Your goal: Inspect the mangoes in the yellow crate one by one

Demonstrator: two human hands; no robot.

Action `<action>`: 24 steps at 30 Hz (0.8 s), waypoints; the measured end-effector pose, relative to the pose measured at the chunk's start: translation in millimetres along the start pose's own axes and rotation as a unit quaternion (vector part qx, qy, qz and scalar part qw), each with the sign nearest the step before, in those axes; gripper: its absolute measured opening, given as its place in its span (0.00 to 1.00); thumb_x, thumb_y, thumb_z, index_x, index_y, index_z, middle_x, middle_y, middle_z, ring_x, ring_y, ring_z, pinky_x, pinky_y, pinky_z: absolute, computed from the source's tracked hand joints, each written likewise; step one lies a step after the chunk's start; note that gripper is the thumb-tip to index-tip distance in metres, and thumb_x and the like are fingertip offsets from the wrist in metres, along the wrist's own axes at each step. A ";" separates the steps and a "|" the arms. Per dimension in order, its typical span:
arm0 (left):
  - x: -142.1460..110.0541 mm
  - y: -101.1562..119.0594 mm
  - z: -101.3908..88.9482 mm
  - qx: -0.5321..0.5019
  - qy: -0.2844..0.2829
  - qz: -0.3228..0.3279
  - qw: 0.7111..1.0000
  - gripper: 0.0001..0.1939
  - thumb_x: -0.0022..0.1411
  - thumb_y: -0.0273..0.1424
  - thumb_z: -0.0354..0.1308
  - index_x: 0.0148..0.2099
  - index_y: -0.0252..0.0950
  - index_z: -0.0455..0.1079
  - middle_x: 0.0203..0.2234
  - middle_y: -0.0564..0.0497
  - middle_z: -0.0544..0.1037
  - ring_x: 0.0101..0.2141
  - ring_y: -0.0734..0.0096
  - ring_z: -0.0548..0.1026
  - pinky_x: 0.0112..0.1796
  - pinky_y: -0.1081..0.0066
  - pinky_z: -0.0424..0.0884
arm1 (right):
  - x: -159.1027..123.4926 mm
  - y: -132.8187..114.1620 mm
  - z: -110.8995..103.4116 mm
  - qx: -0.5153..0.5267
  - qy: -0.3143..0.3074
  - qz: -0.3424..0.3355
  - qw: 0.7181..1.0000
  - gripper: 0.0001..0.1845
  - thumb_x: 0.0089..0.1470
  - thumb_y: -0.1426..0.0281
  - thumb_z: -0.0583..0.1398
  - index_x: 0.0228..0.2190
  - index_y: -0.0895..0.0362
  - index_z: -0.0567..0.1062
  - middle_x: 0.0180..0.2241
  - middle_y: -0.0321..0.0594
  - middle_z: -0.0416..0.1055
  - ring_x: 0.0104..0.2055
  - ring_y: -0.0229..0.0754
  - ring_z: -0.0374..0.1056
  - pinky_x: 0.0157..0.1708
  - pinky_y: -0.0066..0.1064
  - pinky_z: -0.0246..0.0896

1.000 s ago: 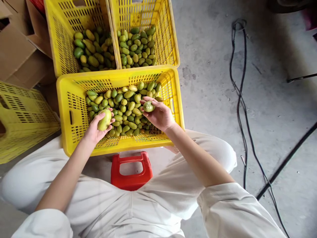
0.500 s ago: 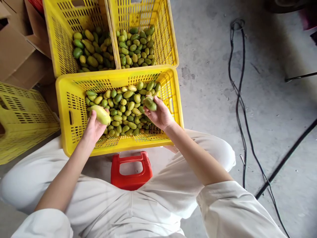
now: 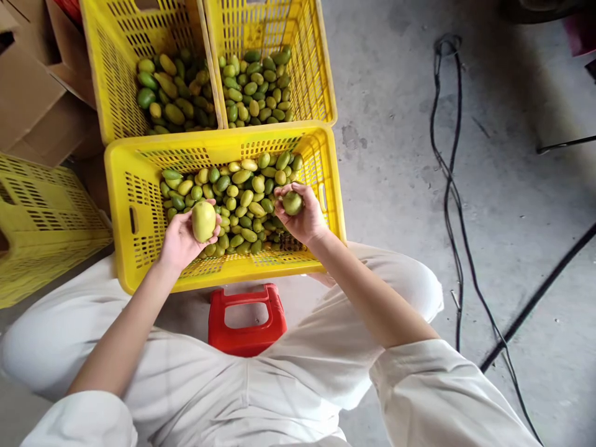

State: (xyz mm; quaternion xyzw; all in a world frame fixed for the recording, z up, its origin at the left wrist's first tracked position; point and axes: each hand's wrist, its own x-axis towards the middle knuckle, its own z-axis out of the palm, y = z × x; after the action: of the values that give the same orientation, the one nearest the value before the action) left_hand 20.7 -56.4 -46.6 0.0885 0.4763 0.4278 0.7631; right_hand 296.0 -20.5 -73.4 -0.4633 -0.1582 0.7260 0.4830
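Note:
My left hand (image 3: 189,237) holds a pale yellow-green mango (image 3: 203,221) above the left part of the front yellow crate (image 3: 153,273). A smaller, darker green mango (image 3: 292,203) rests in the curled fingers of my right hand (image 3: 305,217), over the right part of the same crate. Beneath both hands lie many small green and yellow mangoes (image 3: 246,198), spread across the crate's slotted bottom. The two hands are apart from each other.
Behind stand two more yellow crates, the left one (image 3: 118,81) and the right one (image 3: 307,68), both with mangoes inside. Another yellow crate (image 3: 46,230) and cardboard boxes (image 3: 32,93) are at left. A red stool (image 3: 246,341) is between my legs. Black cables (image 3: 449,174) cross the floor.
Both mangoes have been turned in the fingers and now show their rounded ends. My left hand has moved slightly right, its palm turned upward; the right hand stays nearly in place.

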 end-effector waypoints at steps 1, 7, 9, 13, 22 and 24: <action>1.4 -2.3 -1.5 0.011 0.000 0.016 1.000 0.19 0.60 0.42 0.73 0.49 0.36 0.81 0.36 0.45 0.84 0.33 0.65 0.81 0.30 0.72 0.78 | 0.2 0.6 0.8 0.005 0.006 -0.013 1.000 0.32 0.42 0.47 0.80 0.32 0.50 0.70 0.33 0.29 0.72 0.31 0.33 0.68 0.30 0.26 0.72; 9.7 -13.6 -10.6 0.018 0.052 0.088 0.995 0.34 0.32 0.42 0.91 0.40 0.39 0.79 0.37 0.50 0.84 0.39 0.66 0.82 0.38 0.73 0.79 | 1.4 5.1 2.5 0.013 0.033 -0.013 0.999 0.34 0.35 0.52 0.84 0.34 0.48 0.72 0.35 0.29 0.74 0.43 0.39 0.78 0.41 0.29 0.77; 9.7 -14.2 -12.0 0.004 0.057 0.093 0.994 0.34 0.34 0.46 0.90 0.39 0.40 0.78 0.37 0.50 0.83 0.40 0.64 0.82 0.37 0.72 0.78 | 1.2 5.3 3.0 0.024 0.023 -0.006 0.999 0.31 0.39 0.54 0.84 0.36 0.47 0.74 0.37 0.30 0.77 0.47 0.41 0.80 0.44 0.31 0.79; 5.5 -9.8 -10.1 -0.010 0.035 0.082 0.996 0.29 0.45 0.45 0.87 0.40 0.42 0.74 0.35 0.55 0.79 0.40 0.67 0.80 0.44 0.65 0.82 | 0.0 1.7 3.7 0.058 0.016 0.018 0.998 0.19 0.51 0.60 0.76 0.38 0.49 0.76 0.39 0.35 0.80 0.54 0.47 0.81 0.52 0.37 0.82; 0.2 1.8 2.0 -0.009 0.036 0.000 0.999 0.19 0.59 0.41 0.79 0.40 0.38 0.73 0.27 0.57 0.71 0.21 0.81 0.66 0.17 0.82 0.59 | -0.7 0.0 7.6 0.077 0.044 -0.007 0.996 0.19 0.52 0.62 0.78 0.36 0.49 0.75 0.38 0.33 0.79 0.47 0.43 0.82 0.48 0.32 0.85; 0.2 2.8 3.1 -0.010 0.035 -0.014 0.999 0.20 0.65 0.48 0.72 0.41 0.37 0.75 0.27 0.54 0.73 0.21 0.77 0.68 0.17 0.79 0.61 | -0.7 -0.1 7.6 0.067 0.044 0.001 0.997 0.22 0.51 0.60 0.80 0.37 0.49 0.75 0.38 0.33 0.80 0.45 0.43 0.83 0.43 0.32 0.85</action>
State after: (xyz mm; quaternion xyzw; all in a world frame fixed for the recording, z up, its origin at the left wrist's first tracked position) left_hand 21.7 -53.6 -43.5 0.0587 0.4998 0.4245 0.7527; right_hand 289.9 -19.4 -69.0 -0.4618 -0.0873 0.7141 0.5188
